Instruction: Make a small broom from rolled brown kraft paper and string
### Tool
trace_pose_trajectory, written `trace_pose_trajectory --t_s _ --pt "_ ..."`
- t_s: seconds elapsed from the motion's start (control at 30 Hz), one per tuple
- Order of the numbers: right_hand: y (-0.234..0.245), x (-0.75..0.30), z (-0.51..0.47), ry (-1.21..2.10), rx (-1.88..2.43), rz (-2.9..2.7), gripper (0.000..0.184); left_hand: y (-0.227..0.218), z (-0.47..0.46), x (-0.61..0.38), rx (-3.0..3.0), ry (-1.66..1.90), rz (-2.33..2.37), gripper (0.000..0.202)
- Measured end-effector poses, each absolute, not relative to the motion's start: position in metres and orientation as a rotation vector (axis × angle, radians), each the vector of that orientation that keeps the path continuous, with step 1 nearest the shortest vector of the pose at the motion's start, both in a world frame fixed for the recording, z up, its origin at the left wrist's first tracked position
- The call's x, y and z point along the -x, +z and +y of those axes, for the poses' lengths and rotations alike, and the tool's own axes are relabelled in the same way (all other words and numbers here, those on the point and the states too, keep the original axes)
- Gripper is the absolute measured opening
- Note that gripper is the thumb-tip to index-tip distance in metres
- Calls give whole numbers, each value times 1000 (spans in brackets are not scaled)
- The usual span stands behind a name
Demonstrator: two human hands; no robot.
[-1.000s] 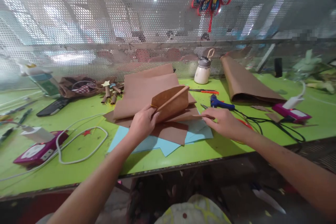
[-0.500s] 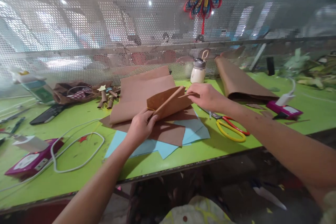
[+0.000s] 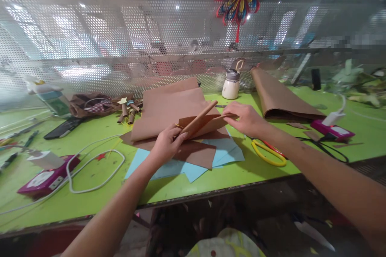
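My left hand (image 3: 169, 143) is closed round the lower end of a slim brown paper roll (image 3: 201, 117), which slants up to the right. A sheet of brown paper (image 3: 212, 126) curves away beside the roll. Its right edge is pinched between the thumb and fingers of my right hand (image 3: 245, 119). Whether roll and sheet are one piece, I cannot tell. Beneath my hands lie flat brown paper (image 3: 200, 154) and light blue paper (image 3: 195, 172). Behind them rests a larger folded brown sheet (image 3: 173, 104). Scissors (image 3: 268, 156) with yellow and red handles lie below my right forearm.
On the green table (image 3: 120, 204) stand a white bottle (image 3: 230, 85) and a folded brown sheet (image 3: 282, 92). Purple power sockets (image 3: 48, 176) with a looped white cable lie left. Small paper rolls (image 3: 130, 112) and a phone (image 3: 63, 128) sit farther back.
The raised brown sheet now lies lower and shows less of its inner face. My right hand still pinches its edge, and my left hand keeps hold of the roll. The view has shifted slightly.
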State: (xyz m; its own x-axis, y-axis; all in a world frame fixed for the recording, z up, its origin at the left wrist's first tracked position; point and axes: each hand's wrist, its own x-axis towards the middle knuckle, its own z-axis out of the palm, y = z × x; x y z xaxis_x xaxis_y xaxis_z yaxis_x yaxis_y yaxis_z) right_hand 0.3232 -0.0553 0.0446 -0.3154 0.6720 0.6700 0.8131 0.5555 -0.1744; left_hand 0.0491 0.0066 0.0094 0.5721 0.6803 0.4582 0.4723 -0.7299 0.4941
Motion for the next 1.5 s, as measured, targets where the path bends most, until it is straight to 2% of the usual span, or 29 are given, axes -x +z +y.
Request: trace_pose_trajectory --t_s 0.23,0.4,0.6,0.73,0.87,0.93,1.03,1.07,1.17,1.27,1.3,1.37,1.5 --pt "24 -334 -92 -117 1304 -2207 14 53 -4 -28 -2215 713 732 33" --pt "3 -331 -114 42 1379 -2389 24 79 12 -8 -2214 840 886 35" --pt "-23 -327 -125 73 1412 -2442 28 78 31 7 -2302 1205 1098 28" --pt "-29 -319 -130 106 1403 -2427 34 85 35 1 -2404 1179 1118 24" --pt "-34 -311 -133 65 1435 -2398 29 126 37 -29 -2637 1079 1106 21" --pt "-38 -308 -133 1 1452 -2388 29 157 29 -51 -2742 1058 1073 30" --pt "-45 -307 -135 -63 1492 -2351 30 202 9 -85 -2872 1080 1010 63" --pt "-47 -307 -136 -78 1496 -2333 31 215 2 -94 -2897 1153 965 67" --pt "-51 -308 -138 -100 1478 -2297 33 234 -5 -112 -2925 1292 878 62" --pt "-51 -309 -140 -88 1463 -2294 34 213 11 -113 -2887 1120 944 51" --pt "-51 -309 -140 -85 1458 -2294 35 198 20 -110 -2855 995 995 38" --pt "-51 -309 -141 -89 1451 -2287 35 159 35 -99 -2802 767 1065 26" --pt "-54 -311 -139 -107 1440 -2268 34 75 52 -67 -2705 477 1136 30"
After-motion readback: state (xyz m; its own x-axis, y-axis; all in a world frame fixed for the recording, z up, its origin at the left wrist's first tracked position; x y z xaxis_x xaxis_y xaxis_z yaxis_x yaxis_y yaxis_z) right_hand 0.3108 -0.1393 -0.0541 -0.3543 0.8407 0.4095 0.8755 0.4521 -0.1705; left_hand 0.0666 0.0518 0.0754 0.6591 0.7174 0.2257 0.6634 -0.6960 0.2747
